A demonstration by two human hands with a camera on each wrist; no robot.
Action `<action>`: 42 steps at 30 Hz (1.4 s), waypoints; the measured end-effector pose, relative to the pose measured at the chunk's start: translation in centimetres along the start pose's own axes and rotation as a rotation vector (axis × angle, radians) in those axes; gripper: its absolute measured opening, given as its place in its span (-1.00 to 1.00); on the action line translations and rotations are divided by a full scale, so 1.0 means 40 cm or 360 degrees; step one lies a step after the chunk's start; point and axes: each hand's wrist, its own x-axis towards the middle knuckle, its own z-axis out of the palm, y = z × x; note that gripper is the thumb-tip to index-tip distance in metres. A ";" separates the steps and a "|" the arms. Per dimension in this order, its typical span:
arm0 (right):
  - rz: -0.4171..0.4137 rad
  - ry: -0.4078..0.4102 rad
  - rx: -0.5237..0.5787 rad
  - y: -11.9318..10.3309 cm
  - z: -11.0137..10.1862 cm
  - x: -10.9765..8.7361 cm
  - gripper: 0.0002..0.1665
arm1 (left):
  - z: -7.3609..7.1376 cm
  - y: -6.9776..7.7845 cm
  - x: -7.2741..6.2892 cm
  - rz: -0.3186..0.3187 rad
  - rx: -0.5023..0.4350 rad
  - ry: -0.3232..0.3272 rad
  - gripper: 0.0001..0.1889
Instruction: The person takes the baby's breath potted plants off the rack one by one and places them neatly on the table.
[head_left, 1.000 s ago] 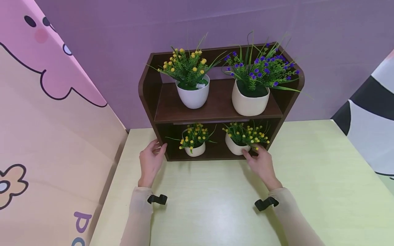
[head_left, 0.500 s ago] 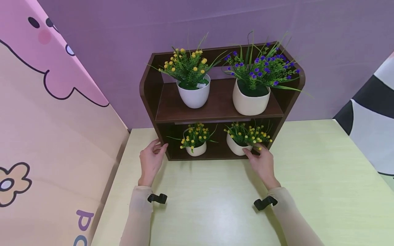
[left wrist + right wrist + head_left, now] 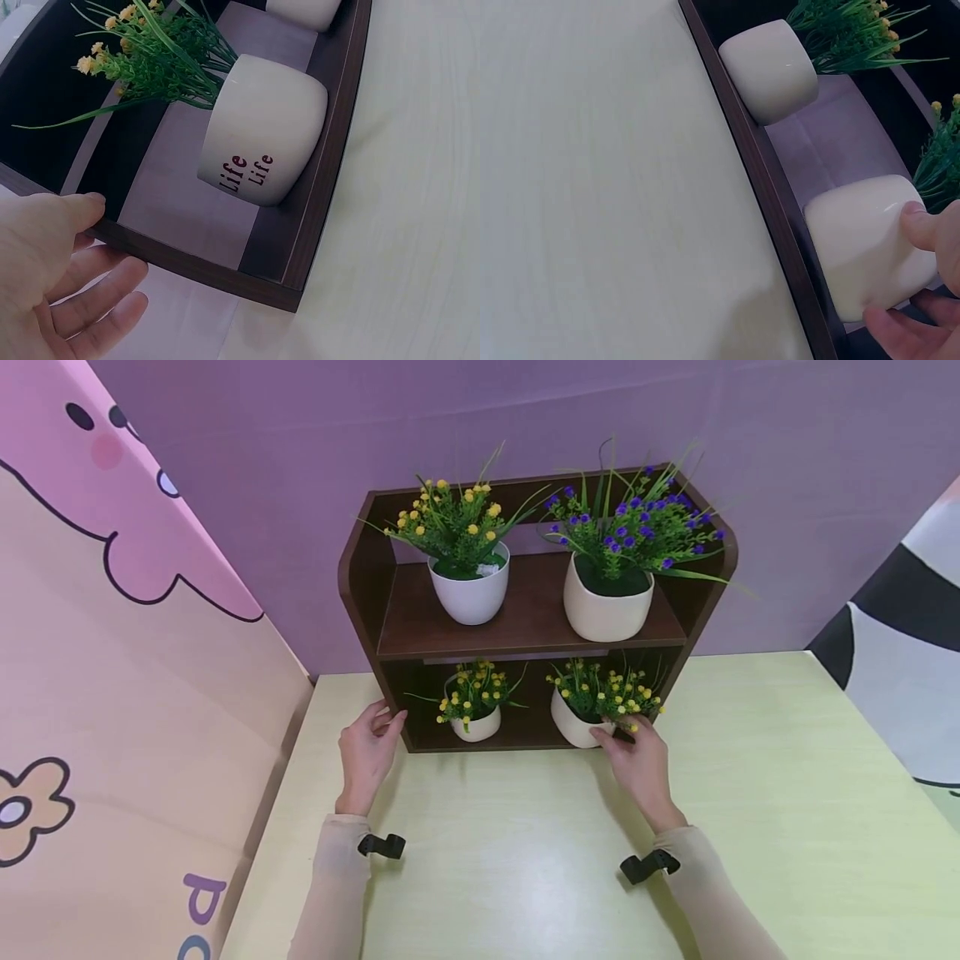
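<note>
One dark brown two-tier shelf (image 3: 532, 602) stands on the pale desk (image 3: 510, 843) against one purple backdrop (image 3: 300, 452). It carries four potted plants, two on each tier: three with yellow flowers, one with purple-blue flowers.

On the upper tier are two pots, well apart: a white pot (image 3: 470, 597) on the left with yellow flowers, and a cream pot (image 3: 607, 610) on the right with the purple-blue ones. The lower tier has two more, both with yellow flowers: the lower-left pot (image 3: 480, 727), which bears the word "Life" twice in the left wrist view, and the lower-right pot (image 3: 573, 725), near the front edge and close to the right side of the shelf.

Two hands are at work. The left hand (image 3: 367, 760) grips the edge of the shelf's left side panel, thumb inside and the other fingers outside. The right hand (image 3: 641, 768) holds the lower-right pot, thumb on its front and fingers at its side. Each wrist wears one black strap, two in all.

Compared with one second ago, the lower-right pot sits slightly further forward, its base nearer the front edge. The left hand keeps the same place, and the other three pots have not changed places.
</note>
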 end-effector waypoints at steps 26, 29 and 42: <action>0.0146 -0.0016 0.0186 -0.018 -0.080 -0.088 -0.68 | -0.004 0.010 0.004 0.0097 0.0118 -0.0030 -0.64; 0.0102 0.0020 0.0158 -0.016 -0.100 -0.102 -0.72 | -0.005 0.006 0.004 0.0108 0.0111 -0.0032 -0.66; 0.0207 0.0071 0.0207 0.003 -0.193 -0.155 -0.64 | -0.001 -0.002 0.006 0.0116 0.0116 -0.0010 -0.69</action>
